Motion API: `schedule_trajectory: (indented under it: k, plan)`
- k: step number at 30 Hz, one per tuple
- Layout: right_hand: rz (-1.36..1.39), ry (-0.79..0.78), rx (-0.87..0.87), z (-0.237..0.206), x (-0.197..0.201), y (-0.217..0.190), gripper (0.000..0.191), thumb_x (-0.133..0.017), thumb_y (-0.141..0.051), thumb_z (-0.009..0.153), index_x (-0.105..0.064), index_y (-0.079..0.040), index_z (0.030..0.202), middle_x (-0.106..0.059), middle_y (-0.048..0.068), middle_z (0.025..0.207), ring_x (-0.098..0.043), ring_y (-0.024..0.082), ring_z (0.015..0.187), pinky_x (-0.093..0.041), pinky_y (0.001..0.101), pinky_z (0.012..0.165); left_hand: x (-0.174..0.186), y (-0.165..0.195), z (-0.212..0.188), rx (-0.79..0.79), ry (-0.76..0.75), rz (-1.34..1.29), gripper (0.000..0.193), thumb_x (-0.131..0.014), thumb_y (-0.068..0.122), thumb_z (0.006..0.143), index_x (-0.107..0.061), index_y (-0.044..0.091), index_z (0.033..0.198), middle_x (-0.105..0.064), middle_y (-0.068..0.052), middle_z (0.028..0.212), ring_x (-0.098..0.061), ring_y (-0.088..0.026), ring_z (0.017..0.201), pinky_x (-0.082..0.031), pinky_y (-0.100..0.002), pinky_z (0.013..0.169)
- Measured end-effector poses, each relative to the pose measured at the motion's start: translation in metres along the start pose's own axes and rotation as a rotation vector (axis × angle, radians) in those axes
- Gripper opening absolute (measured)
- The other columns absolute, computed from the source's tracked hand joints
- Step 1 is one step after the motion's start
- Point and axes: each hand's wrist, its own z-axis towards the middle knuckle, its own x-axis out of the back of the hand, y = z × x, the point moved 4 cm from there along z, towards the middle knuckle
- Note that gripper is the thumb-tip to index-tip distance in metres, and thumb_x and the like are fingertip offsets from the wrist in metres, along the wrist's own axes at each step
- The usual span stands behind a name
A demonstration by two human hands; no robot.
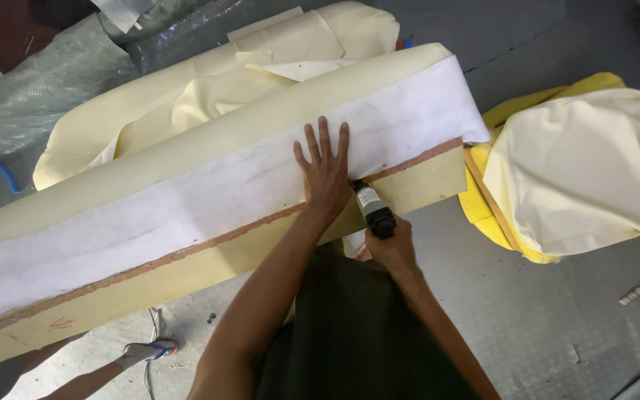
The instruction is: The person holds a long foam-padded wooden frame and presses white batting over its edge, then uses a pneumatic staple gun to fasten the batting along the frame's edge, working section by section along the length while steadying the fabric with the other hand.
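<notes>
Nearest the camera, the person's right hand (390, 248) is gripping a dark staple gun (374, 210), fingers wrapped closed around its handle. The tool's nose is pointing up and to the left, touching the reddish-brown wooden strip (209, 241) where the white fabric's lower edge meets it. Just beside it, on the left, the left hand (325, 174) is lying flat on the white fabric (187, 200), fingers spread wide and pointing away from the body, holding nothing — it is pressing the cloth down against the frame.

The fabric is lying as 1 long band over a cream foam-covered sofa frame (209, 133). Its long axis is running from lower left to upper right across the view, and the wooden strip is following the same line. The tool's tip is sitting at the right-hand part of that line, so most of the strip is stretching away to the left of both hands. The left hand is the one nearer that stretch.

At the bottom left, part of another person's limb and a shoe (146, 350) are showing on the grey floor (557, 311). Further right, a yellow cushion with a cream cover (579, 170) is resting just past the frame's end. Beyond the frame, loose cream sheets (283, 44) are lying folded.
</notes>
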Motion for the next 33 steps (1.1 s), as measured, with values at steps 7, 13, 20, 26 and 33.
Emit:
schedule_trajectory:
  k: [7, 13, 20, 26, 33]
  plan:
    - [-0.05, -0.01, -0.044, 0.005, 0.002, -0.013, 0.024, -0.075, -0.013, 0.074, -0.069, 0.001, 0.092, -0.072, 0.013, 0.074, -0.071, 0.02, 0.068, -0.055, 0.0373, 0.064, -0.001, -0.008, 0.004, -0.066, -0.049, 0.068, 0.108, -0.08, 0.018, 0.073, -0.022, 0.012, 0.163, -0.011, -0.03, 0.166, -0.015, -0.053, 0.152, -0.021, -0.073, 0.113]
    - [-0.069, -0.02, -0.037, 0.015, -0.005, -0.024, 0.021, -0.074, -0.015, 0.077, -0.071, -0.001, 0.092, -0.074, 0.014, 0.076, -0.072, 0.02, 0.071, -0.056, 0.038, 0.067, -0.002, -0.014, 0.012, -0.062, -0.063, 0.054, 0.1, -0.074, 0.013, 0.076, -0.024, 0.011, 0.162, -0.013, -0.031, 0.166, -0.019, -0.053, 0.151, -0.024, -0.073, 0.112]
    - [-0.132, -0.036, -0.069, 0.016, -0.005, -0.036, 0.02, -0.076, -0.011, 0.077, -0.07, -0.001, 0.093, -0.072, 0.016, 0.076, -0.073, 0.026, 0.071, -0.056, 0.0377, 0.067, 0.004, -0.014, 0.018, -0.068, 0.017, 0.064, 0.095, -0.074, 0.013, 0.08, -0.027, 0.011, 0.163, -0.017, -0.032, 0.166, -0.023, -0.053, 0.152, -0.026, -0.073, 0.112]
    - [-0.16, 0.007, -0.038, 0.015, -0.006, -0.022, 0.023, -0.077, -0.012, 0.077, -0.07, 0.001, 0.095, -0.071, 0.018, 0.074, -0.072, 0.028, 0.066, -0.054, 0.0395, 0.062, -0.016, -0.015, 0.009, -0.052, -0.039, 0.003, 0.103, -0.079, 0.02, 0.073, -0.027, 0.012, 0.162, -0.015, -0.031, 0.165, -0.022, -0.054, 0.15, -0.026, -0.074, 0.111]
    - [0.079, 0.043, -0.181, -0.024, 0.023, -0.005, 0.015, -0.071, -0.003, 0.078, -0.071, 0.005, 0.092, -0.072, 0.01, 0.07, -0.068, 0.017, 0.064, -0.054, 0.0353, 0.058, 0.015, -0.014, 0.007, -0.059, -0.106, 0.069, 0.127, -0.09, 0.057, 0.063, -0.019, 0.018, 0.16, -0.015, -0.027, 0.165, -0.02, -0.051, 0.149, -0.025, -0.073, 0.109]
